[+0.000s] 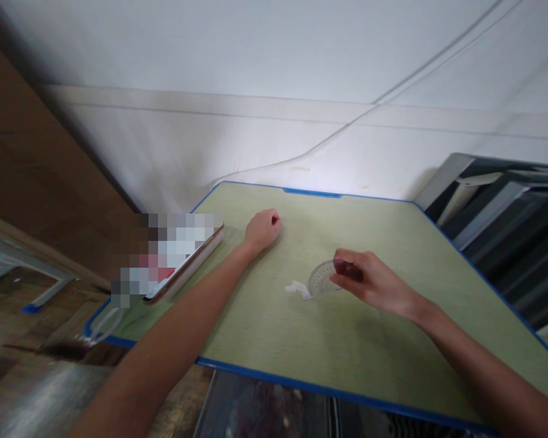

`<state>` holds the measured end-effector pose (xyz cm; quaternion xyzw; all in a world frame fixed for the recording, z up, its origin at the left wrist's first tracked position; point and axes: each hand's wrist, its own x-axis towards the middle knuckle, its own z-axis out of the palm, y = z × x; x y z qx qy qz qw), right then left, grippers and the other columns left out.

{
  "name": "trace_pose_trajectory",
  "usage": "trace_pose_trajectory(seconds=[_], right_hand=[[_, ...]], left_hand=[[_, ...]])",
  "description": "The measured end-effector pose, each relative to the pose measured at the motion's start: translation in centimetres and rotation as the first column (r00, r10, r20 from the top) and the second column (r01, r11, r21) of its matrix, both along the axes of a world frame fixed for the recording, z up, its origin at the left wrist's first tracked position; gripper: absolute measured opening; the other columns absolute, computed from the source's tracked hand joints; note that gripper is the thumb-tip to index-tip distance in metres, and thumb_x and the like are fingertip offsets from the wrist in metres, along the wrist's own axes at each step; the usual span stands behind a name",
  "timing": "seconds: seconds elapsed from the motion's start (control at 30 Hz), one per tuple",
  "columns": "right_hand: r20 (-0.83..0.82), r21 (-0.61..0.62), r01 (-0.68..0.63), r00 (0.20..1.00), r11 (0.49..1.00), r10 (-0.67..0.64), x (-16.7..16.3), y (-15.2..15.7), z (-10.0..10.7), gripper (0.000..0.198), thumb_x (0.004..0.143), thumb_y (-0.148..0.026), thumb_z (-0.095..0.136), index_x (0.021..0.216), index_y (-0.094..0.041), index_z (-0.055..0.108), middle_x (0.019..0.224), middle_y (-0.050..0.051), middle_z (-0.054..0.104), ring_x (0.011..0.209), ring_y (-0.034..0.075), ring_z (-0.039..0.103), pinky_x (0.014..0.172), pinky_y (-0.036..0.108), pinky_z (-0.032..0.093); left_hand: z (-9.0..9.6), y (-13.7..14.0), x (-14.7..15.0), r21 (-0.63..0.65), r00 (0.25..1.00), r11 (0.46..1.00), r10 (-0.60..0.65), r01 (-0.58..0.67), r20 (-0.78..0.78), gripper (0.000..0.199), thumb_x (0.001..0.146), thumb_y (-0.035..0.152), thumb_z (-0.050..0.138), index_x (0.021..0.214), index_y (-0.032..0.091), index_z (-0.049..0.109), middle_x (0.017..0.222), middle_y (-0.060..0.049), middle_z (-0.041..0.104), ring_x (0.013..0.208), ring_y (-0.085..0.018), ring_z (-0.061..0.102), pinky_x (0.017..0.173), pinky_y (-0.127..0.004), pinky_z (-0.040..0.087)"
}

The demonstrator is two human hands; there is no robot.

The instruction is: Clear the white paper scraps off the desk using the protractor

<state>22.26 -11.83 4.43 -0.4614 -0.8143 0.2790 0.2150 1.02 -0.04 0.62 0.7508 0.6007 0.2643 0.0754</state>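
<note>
A clear half-round protractor (pixel 322 278) is pinched by my right hand (pixel 363 277) between thumb and fingers, tilted up over the pale green tabletop (pixel 296 328). Beside the protractor's lower left end is a small crumpled white scrap (pixel 296 286); whether the two touch is hard to make out. My left hand (pixel 262 230) rests on the tabletop farther back and to the left, curled into a loose fist. Nothing shows in its hollow.
At the table's left edge a tablet-like device (pixel 194 261) leans in a brown-edged case, its screen blurred out, with a white cable (pixel 109 325) below. Grey-framed dark panels (pixel 506 225) stand at the right. Behind is a white wall (pixel 256 140); a brown board (pixel 41 170) stands left.
</note>
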Motion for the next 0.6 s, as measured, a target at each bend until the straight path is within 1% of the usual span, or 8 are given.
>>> trace_pose_trajectory(seconds=[0.17, 0.3, 0.37, 0.5, 0.6], right_hand=[[0.034, 0.037, 0.031, 0.999, 0.999, -0.032, 0.5, 0.1, 0.5, 0.016, 0.077, -0.026, 0.051, 0.065, -0.018, 0.044, 0.053, -0.003, 0.044, 0.046, 0.008, 0.04, 0.044, 0.021, 0.029], [0.067, 0.037, 0.005, 0.998, 0.999, -0.007, 0.6, 0.0, 1.0, 0.016, 0.075, -0.023, 0.053, 0.062, -0.018, 0.045, 0.053, -0.003, 0.044, 0.047, 0.009, 0.04, 0.045, 0.022, 0.028], [0.036, 0.035, 0.01, 0.999, 0.999, -0.011, 0.7, -0.1, 1.2, 0.017, 0.075, -0.024, 0.053, 0.062, -0.018, 0.044, 0.053, -0.003, 0.044, 0.047, 0.008, 0.04, 0.044, 0.022, 0.029], [-0.103, -0.002, 0.051, 0.993, 0.999, -0.051, 0.7, -0.1, 1.0, 0.02, 0.077, -0.027, 0.053, 0.063, -0.019, 0.041, 0.052, -0.004, 0.041, 0.045, 0.008, 0.039, 0.042, 0.021, 0.028], [-0.133, -0.01, 0.065, 0.989, 0.998, -0.066, 0.6, 0.0, 0.8, 0.02, 0.077, -0.028, 0.053, 0.064, -0.019, 0.041, 0.052, -0.004, 0.039, 0.045, 0.008, 0.039, 0.041, 0.02, 0.028]], left_hand=[[0.1, 0.0, 0.0, -0.005, 1.0, 1.0, -0.005, 0.005, 0.008, 0.019, 0.074, 0.019, 0.041, 0.075, 0.016, 0.06, 0.08, -0.005, 0.065, 0.072, -0.014, 0.053, 0.068, -0.025, 0.04], [0.1, 0.1, -0.1, -0.009, 1.0, 1.0, -0.002, 0.002, 0.014, 0.02, 0.075, 0.019, 0.041, 0.075, 0.016, 0.061, 0.08, -0.005, 0.065, 0.072, -0.014, 0.053, 0.069, -0.025, 0.04], [0.1, 0.1, -0.1, -0.011, 1.0, 1.0, -0.005, 0.005, 0.017, 0.02, 0.074, 0.019, 0.041, 0.076, 0.016, 0.061, 0.079, -0.006, 0.065, 0.072, -0.014, 0.053, 0.069, -0.026, 0.04], [0.1, 0.1, -0.1, -0.015, 1.0, 1.0, -0.008, 0.008, 0.023, 0.02, 0.074, 0.018, 0.041, 0.076, 0.016, 0.061, 0.08, -0.006, 0.064, 0.073, -0.014, 0.053, 0.071, -0.026, 0.04], [0.1, 0.1, -0.1, -0.017, 1.0, 1.0, -0.005, 0.005, 0.02, 0.02, 0.074, 0.019, 0.041, 0.077, 0.015, 0.061, 0.081, -0.006, 0.065, 0.074, -0.014, 0.053, 0.071, -0.026, 0.041]])
